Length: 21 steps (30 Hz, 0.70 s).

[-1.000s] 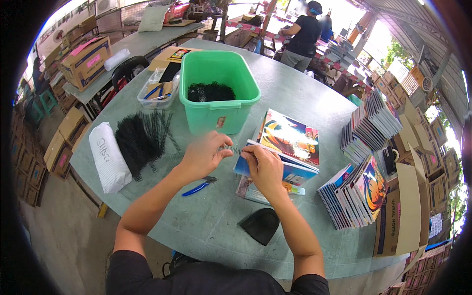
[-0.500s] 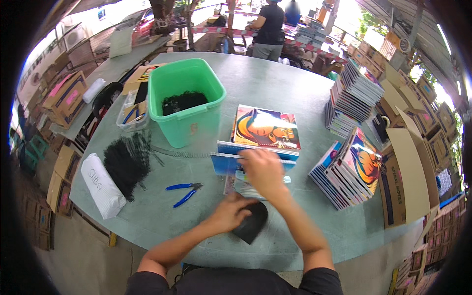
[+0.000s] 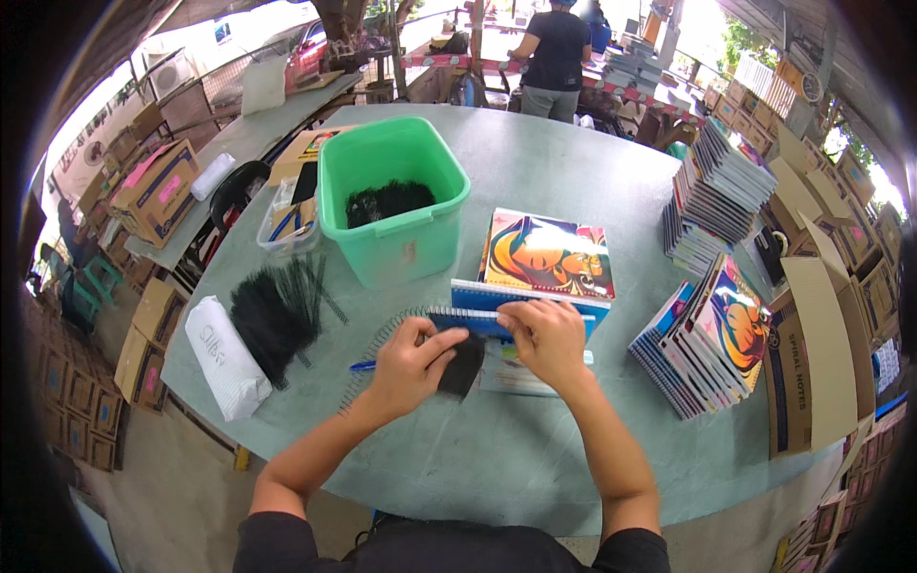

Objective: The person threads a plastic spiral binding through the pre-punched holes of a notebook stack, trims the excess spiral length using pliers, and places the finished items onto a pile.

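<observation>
A blue notebook (image 3: pixel 482 326) stands on edge in front of me, its punched edge up. A long black spiral coil (image 3: pixel 384 331) arcs down from the notebook's left end beside my left forearm. My left hand (image 3: pixel 411 365) is closed, with its fingertips against the notebook's left part. My right hand (image 3: pixel 549 334) pinches the top edge farther right. A dark, round-edged flat piece (image 3: pixel 464 368) shows below the left fingers; what supports it is hidden. Behind stands another blue notebook (image 3: pixel 597 311), next to a pile topped by an orange-and-black illustrated notebook (image 3: pixel 544 253).
A green bin (image 3: pixel 401 250) holding black coils stands behind left. Loose coils (image 3: pixel 272 320), a white wrapped roll (image 3: pixel 224 358) and partly hidden blue-handled pliers (image 3: pixel 363 366) lie left. Notebook stacks (image 3: pixel 702 334) and an open carton (image 3: pixel 812 353) stand right. A person (image 3: pixel 556 62) is beyond the table.
My left hand has risen to the notebook, and the dark flat piece has shifted up and left. The coil now hangs beside my left forearm. The view has shifted slightly left.
</observation>
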Available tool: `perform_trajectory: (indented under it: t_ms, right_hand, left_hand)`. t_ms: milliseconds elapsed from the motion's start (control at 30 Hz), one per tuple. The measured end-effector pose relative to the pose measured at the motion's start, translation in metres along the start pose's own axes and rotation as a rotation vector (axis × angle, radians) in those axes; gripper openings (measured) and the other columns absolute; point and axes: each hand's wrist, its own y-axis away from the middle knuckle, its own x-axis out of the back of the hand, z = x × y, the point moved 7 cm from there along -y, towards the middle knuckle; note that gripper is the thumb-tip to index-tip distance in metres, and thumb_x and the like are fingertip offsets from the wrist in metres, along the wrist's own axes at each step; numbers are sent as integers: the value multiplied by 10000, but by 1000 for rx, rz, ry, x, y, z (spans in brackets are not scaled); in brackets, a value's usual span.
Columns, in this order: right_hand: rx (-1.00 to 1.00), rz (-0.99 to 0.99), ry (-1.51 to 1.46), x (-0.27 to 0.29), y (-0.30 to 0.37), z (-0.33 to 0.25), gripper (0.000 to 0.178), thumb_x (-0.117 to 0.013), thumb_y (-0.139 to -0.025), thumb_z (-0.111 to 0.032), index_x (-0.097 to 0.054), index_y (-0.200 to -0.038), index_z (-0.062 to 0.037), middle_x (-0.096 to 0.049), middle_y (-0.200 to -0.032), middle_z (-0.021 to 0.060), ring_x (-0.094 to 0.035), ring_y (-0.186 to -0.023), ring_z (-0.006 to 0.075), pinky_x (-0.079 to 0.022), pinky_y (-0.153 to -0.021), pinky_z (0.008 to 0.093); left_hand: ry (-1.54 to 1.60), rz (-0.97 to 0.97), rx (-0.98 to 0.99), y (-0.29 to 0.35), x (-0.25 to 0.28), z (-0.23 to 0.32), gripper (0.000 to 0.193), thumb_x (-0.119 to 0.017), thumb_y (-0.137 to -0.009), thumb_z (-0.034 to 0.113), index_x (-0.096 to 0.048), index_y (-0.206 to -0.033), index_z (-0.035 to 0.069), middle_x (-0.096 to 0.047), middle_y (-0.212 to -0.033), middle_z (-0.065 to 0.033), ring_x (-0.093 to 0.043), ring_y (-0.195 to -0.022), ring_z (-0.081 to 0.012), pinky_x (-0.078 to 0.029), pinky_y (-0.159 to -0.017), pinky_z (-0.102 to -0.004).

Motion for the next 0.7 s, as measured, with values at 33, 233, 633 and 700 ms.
perform_trajectory:
  t_ms: [33,233,633,700]
  right_hand:
    - [-12,11,-6,2,1,2,98,-646,-817,-213,-672,-830,-119,-634,-680,13,-581,-623,184,-380,-590,328]
    - [-13,110,-44,4,3,4,63,-643,-798,-177,-638,-823,-119,-562,-621,17,-553,-606,198,-356,-567,338]
    - [2,63,56,8,12,-3,106,-608,-797,-97,-630,-899,-115,-609,-744,39,-577,-736,216,-391,-659,342]
    - [-28,75,23,15,10,-4,116,-623,-789,-101,-631,-905,-100,-639,-797,68,-602,-791,231,-425,-735,343]
  left_hand:
    - [7,87,-14,-7,13,7,395,-709,-733,25,-650,-1102,152,-515,-904,-63,-517,-771,-210,-444,-673,-316]
    - [-26,110,8,-25,14,12,338,-701,-730,-6,-652,-1047,100,-543,-930,-85,-556,-807,-218,-465,-705,-312]
    - [31,297,91,-50,28,21,286,-700,-728,31,-647,-1003,90,-557,-874,-87,-590,-809,-238,-479,-700,-321]
    - [58,-162,33,-42,-14,20,250,-687,-741,28,-643,-981,84,-568,-879,-56,-587,-804,-205,-478,-690,-316]
